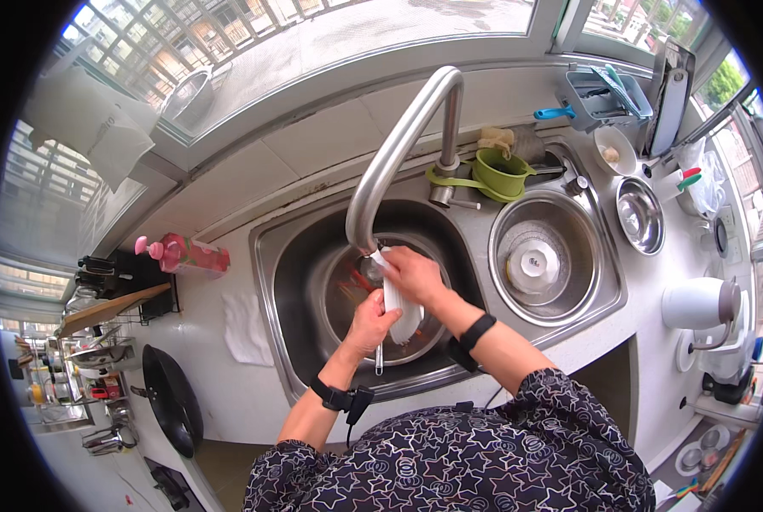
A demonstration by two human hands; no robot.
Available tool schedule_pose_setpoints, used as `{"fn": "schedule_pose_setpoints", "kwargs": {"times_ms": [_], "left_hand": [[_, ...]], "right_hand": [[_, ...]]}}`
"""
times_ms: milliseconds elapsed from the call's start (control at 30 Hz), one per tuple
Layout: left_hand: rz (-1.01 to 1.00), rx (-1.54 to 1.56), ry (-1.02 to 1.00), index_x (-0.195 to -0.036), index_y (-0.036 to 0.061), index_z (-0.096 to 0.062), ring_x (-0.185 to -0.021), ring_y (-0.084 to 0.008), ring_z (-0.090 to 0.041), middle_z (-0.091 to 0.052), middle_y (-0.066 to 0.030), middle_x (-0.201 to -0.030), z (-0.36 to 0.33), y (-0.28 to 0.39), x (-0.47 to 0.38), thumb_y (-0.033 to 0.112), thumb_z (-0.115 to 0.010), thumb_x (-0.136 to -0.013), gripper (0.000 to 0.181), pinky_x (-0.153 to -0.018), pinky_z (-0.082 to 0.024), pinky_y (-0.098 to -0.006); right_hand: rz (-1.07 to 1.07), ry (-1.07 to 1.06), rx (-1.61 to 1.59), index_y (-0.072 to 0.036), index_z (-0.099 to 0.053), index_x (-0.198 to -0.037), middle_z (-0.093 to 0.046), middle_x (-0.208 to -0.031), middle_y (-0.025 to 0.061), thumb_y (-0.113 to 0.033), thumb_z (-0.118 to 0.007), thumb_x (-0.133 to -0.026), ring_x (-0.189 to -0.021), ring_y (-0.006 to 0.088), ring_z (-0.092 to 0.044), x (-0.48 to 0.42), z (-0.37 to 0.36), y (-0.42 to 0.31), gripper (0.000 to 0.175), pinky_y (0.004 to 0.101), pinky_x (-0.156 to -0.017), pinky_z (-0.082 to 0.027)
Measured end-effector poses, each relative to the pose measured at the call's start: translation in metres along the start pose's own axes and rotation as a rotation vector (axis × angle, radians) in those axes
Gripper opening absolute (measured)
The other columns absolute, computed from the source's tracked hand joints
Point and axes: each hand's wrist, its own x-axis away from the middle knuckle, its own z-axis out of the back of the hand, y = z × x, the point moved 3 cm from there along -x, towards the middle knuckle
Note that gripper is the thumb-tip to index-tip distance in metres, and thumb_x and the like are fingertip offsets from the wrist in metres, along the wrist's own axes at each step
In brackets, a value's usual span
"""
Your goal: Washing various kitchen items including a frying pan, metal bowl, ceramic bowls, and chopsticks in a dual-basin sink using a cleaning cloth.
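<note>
My left hand [365, 325] grips the near left edge of a white ridged piece [402, 313], perhaps a fluted dish, tilted under the tap. My right hand [412, 276] lies over its upper part, fingers close to the spout of the curved steel faucet [399, 150]. Both hands are above a round metal basin [331, 315] standing in the large steel sink [299, 320]. Reddish, stick-like things [358, 279] lie in the basin, too blurred to name. Below my left hand a slim metal handle [379, 363] with a looped end sticks out.
Right of the sink, a steel pot [495, 269] holds an upturned white bowl [534, 264]. Green colanders [503, 176] sit behind it. At left are a pink pump bottle [189, 254], a white cloth [246, 328] and a black wok [171, 400]. A white kettle [695, 303] stands at right.
</note>
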Motion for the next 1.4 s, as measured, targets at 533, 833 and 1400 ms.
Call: {"fn": "schedule_pose_setpoints", "kwargs": {"times_ms": [533, 833, 1400], "left_hand": [[-0.186, 0.585, 0.229, -0.116, 0.0029, -0.044, -0.102, -0.0196, -0.055, -0.055, -0.0075, -0.111, 0.011, 0.008, -0.03, 0.0, -0.051, -0.084, 0.034, -0.09, -0.044, -0.034], [-0.177, 0.622, 0.224, -0.117, 0.0039, -0.045, -0.1, -0.0188, -0.055, -0.056, -0.0076, -0.11, -0.01, -0.007, -0.044, 0.004, -0.049, -0.086, 0.031, -0.086, -0.045, -0.0325], [0.037, 0.529, 0.123, -0.115, 0.0029, -0.044, -0.098, -0.0183, -0.057, -0.056, -0.0086, -0.109, 0.007, -0.006, 0.011, 0.004, -0.054, -0.084, 0.033, -0.085, -0.048, -0.0343]], "right_hand": [[-0.911, 0.198, -1.029, -0.001, -0.033, -0.129, -0.046, -0.124, 0.0168, -0.036, -0.039, -0.092, -0.11, 0.0265, -0.047, 0.057, -0.056, 0.042, 0.052, 0.0367, -0.092, -0.037], [-0.41, 0.091, -0.288, -0.015, -0.044, -0.127, -0.04, -0.133, 0.015, -0.02, -0.042, -0.089, -0.129, 0.0393, -0.023, 0.056, -0.024, -0.009, 0.038, 0.0425, -0.108, -0.014], [-0.572, 0.131, -0.337, -0.007, -0.06, -0.102, -0.063, -0.089, 0.0166, -0.025, -0.048, -0.087, -0.088, 0.0306, -0.06, 0.055, -0.02, 0.044, 0.027, 0.0341, -0.077, -0.045]]}}
